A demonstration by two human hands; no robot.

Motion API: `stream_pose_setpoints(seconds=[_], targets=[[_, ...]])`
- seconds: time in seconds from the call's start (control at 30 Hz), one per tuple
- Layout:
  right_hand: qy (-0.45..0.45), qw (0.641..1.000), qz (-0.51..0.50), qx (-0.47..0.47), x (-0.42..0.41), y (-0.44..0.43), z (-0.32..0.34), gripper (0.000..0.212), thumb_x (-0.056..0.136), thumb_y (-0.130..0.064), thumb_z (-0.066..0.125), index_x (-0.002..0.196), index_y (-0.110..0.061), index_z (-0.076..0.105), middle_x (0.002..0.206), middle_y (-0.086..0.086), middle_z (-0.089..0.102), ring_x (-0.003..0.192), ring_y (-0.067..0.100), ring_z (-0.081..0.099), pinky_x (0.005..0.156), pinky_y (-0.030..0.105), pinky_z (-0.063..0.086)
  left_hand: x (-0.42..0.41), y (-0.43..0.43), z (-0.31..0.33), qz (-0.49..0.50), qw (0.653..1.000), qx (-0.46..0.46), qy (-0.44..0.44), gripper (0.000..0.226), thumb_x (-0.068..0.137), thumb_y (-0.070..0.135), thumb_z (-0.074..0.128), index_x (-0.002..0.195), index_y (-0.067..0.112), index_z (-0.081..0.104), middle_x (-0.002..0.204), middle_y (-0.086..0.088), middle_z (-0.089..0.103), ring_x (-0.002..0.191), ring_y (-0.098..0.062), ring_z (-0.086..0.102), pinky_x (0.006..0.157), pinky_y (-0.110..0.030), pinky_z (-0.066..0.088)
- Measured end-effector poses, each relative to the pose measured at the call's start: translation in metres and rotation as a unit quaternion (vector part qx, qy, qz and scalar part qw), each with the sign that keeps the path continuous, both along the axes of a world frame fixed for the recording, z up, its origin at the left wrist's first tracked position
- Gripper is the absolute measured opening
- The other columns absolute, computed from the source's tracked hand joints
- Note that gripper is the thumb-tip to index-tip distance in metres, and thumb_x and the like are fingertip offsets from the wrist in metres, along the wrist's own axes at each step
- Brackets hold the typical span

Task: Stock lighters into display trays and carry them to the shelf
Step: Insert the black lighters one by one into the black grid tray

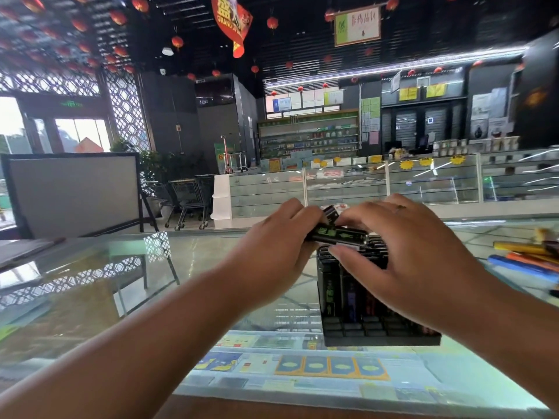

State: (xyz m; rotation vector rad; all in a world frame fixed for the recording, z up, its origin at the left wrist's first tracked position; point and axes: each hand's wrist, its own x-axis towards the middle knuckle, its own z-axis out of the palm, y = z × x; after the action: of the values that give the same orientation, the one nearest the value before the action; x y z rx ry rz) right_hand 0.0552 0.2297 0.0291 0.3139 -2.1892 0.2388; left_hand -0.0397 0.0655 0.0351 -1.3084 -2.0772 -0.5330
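Glass counter stretched under my arms, with packets showing through it in the case below. On it, toward my side, stood the black tray, its slots packed with dark lighters standing upright in rows. Both my hands were up over the top of the tray. My left hand was curled round the left end of a black lighter with green print, which lay sideways just above the standing ones. My right hand pinched its other end, thumb under and fingers over, the palm covering much of the tray's right side. Another dark metal top poked up just behind, between my hands; I could not tell which hand had it. Well apart to the right, some coloured sticks in yellow, orange and blue lay flat on the glass. Beyond were more glass cases, shopping carts, a blank board, and red lanterns under the dark ceiling.
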Motion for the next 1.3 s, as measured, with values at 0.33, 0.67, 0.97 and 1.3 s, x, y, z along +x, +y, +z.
stream_pose_setpoints(seconds=[0.33, 0.67, 0.97, 1.3], targets=[[-0.067, 0.979, 0.062, -0.182, 0.001, 0.009, 0.002, 0.015, 0.083, -0.027, 0.071, 0.089, -0.033, 0.059, 0.061, -0.013, 0.059, 0.043, 0.000, 0.049, 0.042, 0.013, 0.034, -0.009, 0.015, -0.012, 0.004, 0.993, 0.043, -0.107, 0.011, 0.091, 0.037, 0.059, 0.098, 0.039, 0.051, 0.092, 0.017, 0.050, 0.084, 0.001, 0.048, 0.068, -0.015, 0.037], [-0.094, 0.980, 0.031, -0.171, -0.002, 0.010, 0.002, 0.012, 0.078, -0.039, 0.065, 0.083, -0.036, 0.056, 0.077, -0.012, 0.065, 0.066, 0.009, 0.059, 0.063, 0.028, 0.050, -0.008, 0.002, -0.015, -0.086, 0.960, 0.121, -0.238, 0.018, 0.084, 0.047, 0.057, 0.088, 0.029, 0.060, 0.056, 0.023, 0.050, 0.048, 0.001, 0.039, 0.047, -0.011, 0.030], [-0.124, 0.983, 0.047, -0.125, 0.006, -0.001, 0.003, 0.004, 0.084, -0.036, 0.063, 0.084, -0.035, 0.059, 0.072, -0.024, 0.064, 0.049, 0.001, 0.056, 0.049, 0.012, 0.040, -0.005, 0.001, -0.016, -0.125, 0.946, 0.146, -0.263, 0.015, 0.084, 0.046, 0.067, 0.085, 0.031, 0.066, 0.063, 0.013, 0.056, 0.056, 0.000, 0.043, 0.053, -0.015, 0.034], [-0.168, 0.978, 0.046, -0.116, 0.005, 0.004, 0.004, 0.021, 0.088, -0.029, 0.059, 0.084, -0.031, 0.038, 0.071, -0.014, 0.056, 0.046, 0.007, 0.043, 0.047, 0.020, 0.036, -0.007, -0.003, -0.021, -0.104, 0.943, 0.139, -0.284, 0.023, 0.069, 0.051, 0.066, 0.081, 0.032, 0.067, 0.058, 0.012, 0.053, 0.051, -0.002, 0.037, 0.050, -0.016, 0.030]])
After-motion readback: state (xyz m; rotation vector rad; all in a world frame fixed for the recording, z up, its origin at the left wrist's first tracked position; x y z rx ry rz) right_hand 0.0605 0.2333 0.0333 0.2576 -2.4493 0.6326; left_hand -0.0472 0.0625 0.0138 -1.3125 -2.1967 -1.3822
